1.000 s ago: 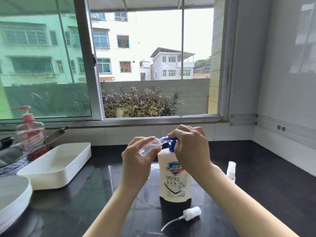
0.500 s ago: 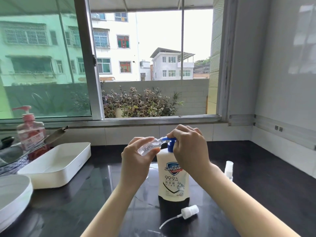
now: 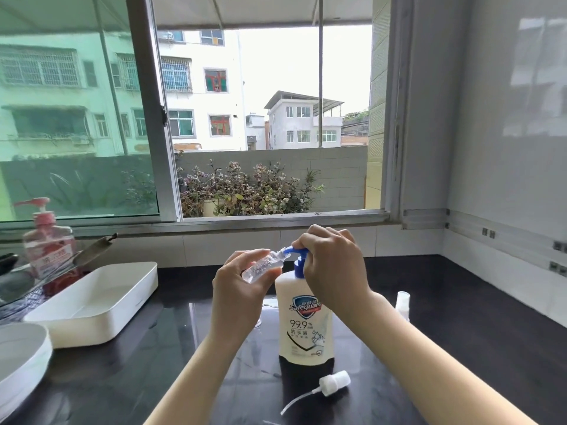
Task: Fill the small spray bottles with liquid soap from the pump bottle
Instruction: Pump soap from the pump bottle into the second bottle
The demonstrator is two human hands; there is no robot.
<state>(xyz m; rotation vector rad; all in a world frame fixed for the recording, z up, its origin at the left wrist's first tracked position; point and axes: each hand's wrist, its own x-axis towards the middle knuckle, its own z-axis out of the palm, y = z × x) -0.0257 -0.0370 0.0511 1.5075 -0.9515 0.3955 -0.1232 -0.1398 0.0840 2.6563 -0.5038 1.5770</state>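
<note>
Small clear plastic spray bottle (image 3: 263, 266), cap off, sits tilted in the left hand (image 3: 242, 291), whose fingers (image 3: 245, 257) pinch it. Its open neck meets the nozzle of the blue pump head (image 3: 296, 250). Right hand (image 3: 334, 266) fingers curl over that pump head, atop the tall white plastic soap pump bottle (image 3: 303, 326), which stands on the dark glossy tabletop (image 3: 460, 326) just below both hands. White spray cap w/ dip tube (image 3: 333, 383) lies below the fingers, nearer the person. 2nd small capped spray bottle (image 3: 402, 303) stands right of the right wrist. White rectangular tray (image 3: 98, 299) sits well left of the left fingers.
</note>
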